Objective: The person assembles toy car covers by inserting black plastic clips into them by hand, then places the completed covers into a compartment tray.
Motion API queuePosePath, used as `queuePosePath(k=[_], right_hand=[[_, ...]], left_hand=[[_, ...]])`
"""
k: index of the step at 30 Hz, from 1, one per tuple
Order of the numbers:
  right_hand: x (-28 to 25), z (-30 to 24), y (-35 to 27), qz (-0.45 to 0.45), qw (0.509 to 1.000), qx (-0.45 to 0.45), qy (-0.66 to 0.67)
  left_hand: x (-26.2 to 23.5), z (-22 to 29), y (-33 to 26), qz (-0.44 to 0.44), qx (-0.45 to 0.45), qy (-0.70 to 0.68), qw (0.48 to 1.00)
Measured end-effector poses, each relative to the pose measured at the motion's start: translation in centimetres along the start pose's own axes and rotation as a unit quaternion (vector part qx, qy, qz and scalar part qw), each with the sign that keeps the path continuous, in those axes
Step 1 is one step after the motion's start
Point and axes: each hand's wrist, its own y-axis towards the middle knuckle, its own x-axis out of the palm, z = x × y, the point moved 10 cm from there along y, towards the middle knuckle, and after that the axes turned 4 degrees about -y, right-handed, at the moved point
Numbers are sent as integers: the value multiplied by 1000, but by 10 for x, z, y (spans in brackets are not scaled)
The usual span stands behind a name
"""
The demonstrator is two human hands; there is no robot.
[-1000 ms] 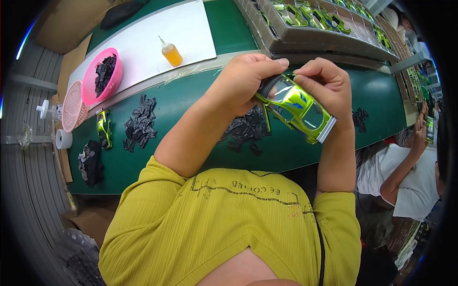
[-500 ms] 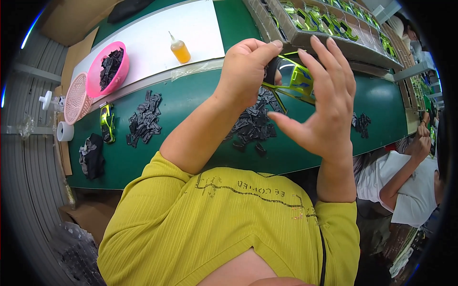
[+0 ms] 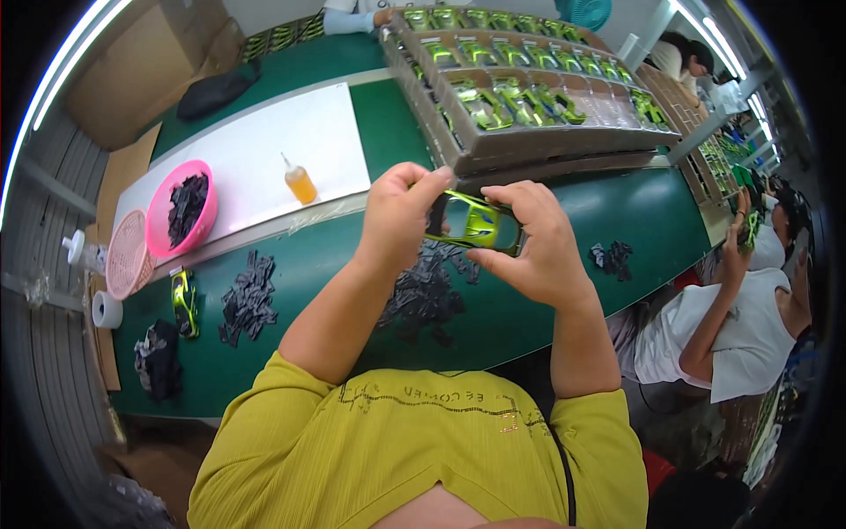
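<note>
A shiny lime-green toy car body shell (image 3: 482, 224) with dark windows is raised above the green table between my two hands. My left hand (image 3: 397, 214) pinches its left end, thumb and fingers closed. On the other end, my right hand (image 3: 545, 240) grips with the thumb below and the fingers above. Under the shell lies a pile of small flat black plastic parts (image 3: 421, 298), partly hidden by my left forearm. Another heap of black parts (image 3: 248, 300) is to the left, and a smaller one (image 3: 614, 257) to the right. A second green car shell (image 3: 184, 304) rests at the left.
Stacked cardboard trays (image 3: 564, 137) of green car shells stand at the far right. On the left are a pink bowl (image 3: 208, 212) of black parts, a pink basket (image 3: 129, 256), a tape roll (image 3: 107, 310) and dark cloth (image 3: 159, 361). An amber bottle (image 3: 300, 184) stands on a white board (image 3: 344, 132).
My right hand has gone from spread fingers beside the car shell to gripping its end. The view has shifted, showing more of the trays and the far side. My left hand keeps its pinch.
</note>
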Motion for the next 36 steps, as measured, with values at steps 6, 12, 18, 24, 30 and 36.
queuePosePath(k=[6, 12, 18, 24, 30, 36], right_hand=[[0, 46, -26, -61, 985, 136, 89], [-59, 74, -32, 59, 989, 126, 55], [-160, 167, -26, 244, 949, 183, -82], [-160, 230, 19, 146, 947, 79, -275], [-102, 278, 51, 10, 943, 23, -331], [-94, 331, 51, -10, 980, 36, -194]], left_hand=[[2, -13, 3, 17, 5, -34, 999], [15, -20, -1, -20, 40, 19, 999], [14, -33, -1, -40, 11, 51, 998], [16, -45, -8, -48, 5, 84, 995], [-2, -47, -27, -49, 3, 106, 993], [-33, -50, -65, 5, -30, 179, 983]])
